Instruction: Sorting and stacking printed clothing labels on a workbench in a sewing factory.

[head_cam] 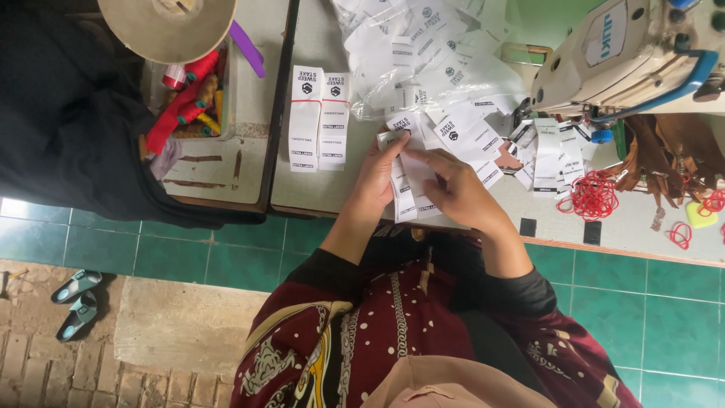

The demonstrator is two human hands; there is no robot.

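My left hand (375,180) and my right hand (456,190) meet at the near edge of a grey work table (302,193). Together they grip a small stack of white printed fabric labels (408,187), the left hand's fingers along its left side, the right hand's thumb and fingers pinching the top. A loose heap of the same white labels (483,136) lies just beyond my hands. Two neat bundles of labels (319,117) lie side by side to the left of my left hand.
A clear plastic bag of labels (423,53) lies at the back. A cream sewing machine (627,57) stands at the right, red rubber bands (593,196) beneath it. At the left are a box of thread spools (189,98), dark cloth (68,113) and a tan hat (168,26). Green floor tiles and sandals (75,302) lie below.
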